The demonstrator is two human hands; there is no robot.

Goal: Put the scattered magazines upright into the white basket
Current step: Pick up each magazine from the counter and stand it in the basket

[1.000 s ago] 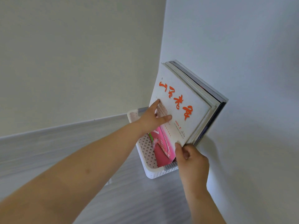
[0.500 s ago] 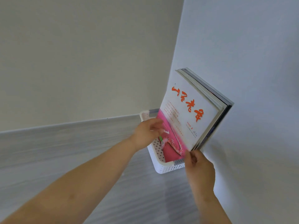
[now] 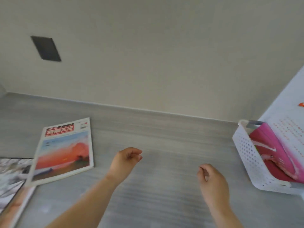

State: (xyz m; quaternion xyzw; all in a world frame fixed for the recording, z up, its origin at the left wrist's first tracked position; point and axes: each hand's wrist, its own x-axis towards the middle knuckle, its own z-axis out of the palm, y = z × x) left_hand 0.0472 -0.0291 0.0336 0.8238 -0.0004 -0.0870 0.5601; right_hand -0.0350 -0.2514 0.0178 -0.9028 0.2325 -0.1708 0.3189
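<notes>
The white perforated basket (image 3: 246, 155) stands at the right edge against the wall, with a pink-and-white magazine (image 3: 279, 150) upright in it, partly cut off by the frame. A magazine with a red title and an orange sunset cover (image 3: 64, 150) lies flat on the grey surface at the left. Two more magazines lie at the lower left, a grey-patterned one (image 3: 11, 176) and one under it (image 3: 19, 203). My left hand (image 3: 126, 160) hovers mid-frame, fingers loosely curled, holding nothing. My right hand (image 3: 212, 180) hangs left of the basket, fingers curled, also without anything in it.
A beige wall runs along the back of the grey wood-grain surface (image 3: 164, 145). A dark rectangular panel (image 3: 46, 48) is set in that wall at the upper left. A pale blue wall (image 3: 279, 99) rises behind the basket at the right.
Both hands have let go of the magazines in the basket and drawn back to the left. The view has swung left, bringing the loose magazines into sight.
</notes>
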